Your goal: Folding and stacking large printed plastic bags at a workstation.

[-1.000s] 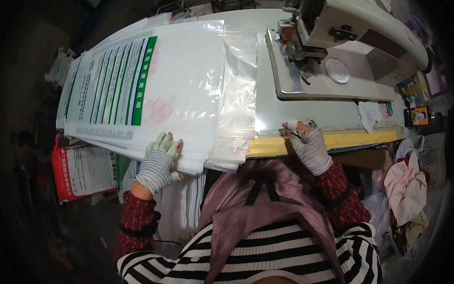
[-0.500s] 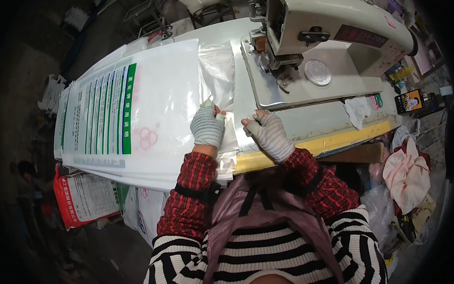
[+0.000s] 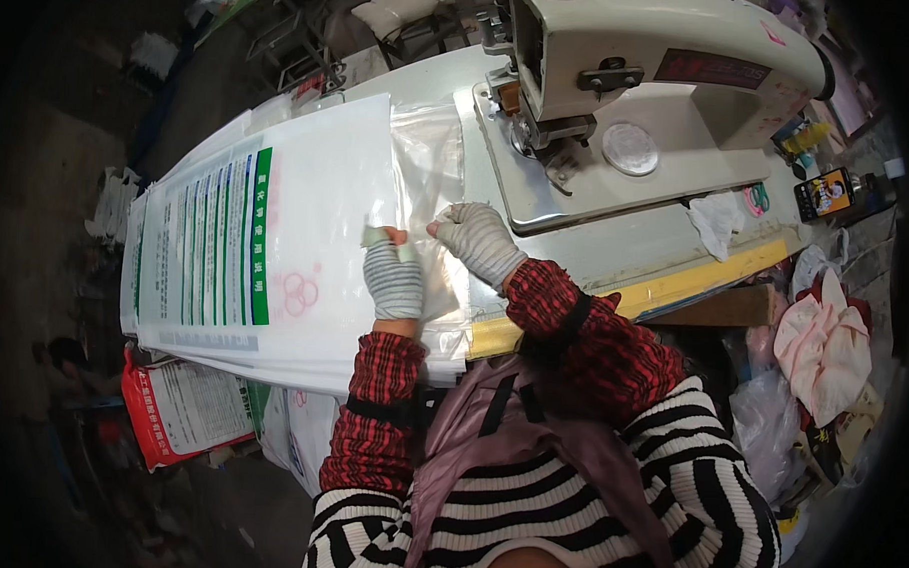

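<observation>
A stack of white woven sacks (image 3: 276,248) with green and blue print lies flat on the sewing table (image 3: 626,252). A clear plastic liner (image 3: 430,173) sticks out of the top sack's right end. My left hand (image 3: 392,275), in a grey striped glove, pinches the liner's edge at the sack mouth. My right hand (image 3: 474,240), gloved the same, grips the liner just to the right, fingertips almost touching the left hand's. Both hands sit a short way in front and to the left of the industrial sewing machine (image 3: 642,80).
A red and white printed sack (image 3: 185,410) lies on the floor at lower left, under the table's edge. A white rag (image 3: 715,220), green rings (image 3: 758,197) and a small lit screen (image 3: 828,192) sit right of the machine. Pink cloth (image 3: 823,347) and bags pile at right.
Both hands moved from the table's near edge up onto the sack mouth and came together on the clear liner. The view shifted closer to the sewing machine.
</observation>
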Tool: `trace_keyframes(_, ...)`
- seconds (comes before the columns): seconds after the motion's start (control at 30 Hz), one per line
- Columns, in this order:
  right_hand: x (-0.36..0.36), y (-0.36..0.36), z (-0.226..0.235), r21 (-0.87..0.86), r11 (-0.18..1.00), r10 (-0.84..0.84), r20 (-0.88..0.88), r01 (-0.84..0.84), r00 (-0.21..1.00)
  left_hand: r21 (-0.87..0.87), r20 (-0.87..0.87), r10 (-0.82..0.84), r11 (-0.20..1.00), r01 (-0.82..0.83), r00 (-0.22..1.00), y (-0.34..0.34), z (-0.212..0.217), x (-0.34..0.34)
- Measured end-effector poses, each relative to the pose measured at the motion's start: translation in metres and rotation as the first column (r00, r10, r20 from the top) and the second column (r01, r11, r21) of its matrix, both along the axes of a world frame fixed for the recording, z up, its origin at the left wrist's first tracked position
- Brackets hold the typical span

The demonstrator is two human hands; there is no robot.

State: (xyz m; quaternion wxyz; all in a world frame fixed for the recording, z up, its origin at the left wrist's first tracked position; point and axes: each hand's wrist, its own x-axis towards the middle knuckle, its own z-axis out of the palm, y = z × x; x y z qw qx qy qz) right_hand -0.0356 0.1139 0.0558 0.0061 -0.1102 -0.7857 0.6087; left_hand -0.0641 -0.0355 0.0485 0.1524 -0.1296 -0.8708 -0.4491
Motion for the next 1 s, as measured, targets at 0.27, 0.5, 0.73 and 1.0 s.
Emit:
trace_keyframes(0.27,0.043,0.001,0.005,0.309,0.949,-0.018,-0.151,0.065,0.988,0.523,0.46,0.083,0.779,-0.346,0.884,-0.095,0.001,-0.049)
trace_keyframes(0.5,0.105,-0.039,0.042,0.71,0.653,0.276,-0.548,0.265,0.79,0.354,0.438,0.014,0.916,-0.187,0.899,-0.062,0.118,0.068)
trace_keyframes(0.73,0.05,-0.065,0.012,-0.225,0.969,-0.106,-0.753,-0.102,0.65,-0.403,0.079,-0.091,0.908,0.115,0.993,-0.11,0.15,0.156)
trace_keyframes(1.0,0.075,0.015,0.049,0.484,0.83,-0.092,-0.371,0.277,0.924,-0.51,-0.297,0.004,0.845,-0.162,0.955,-0.172,0.16,0.192)
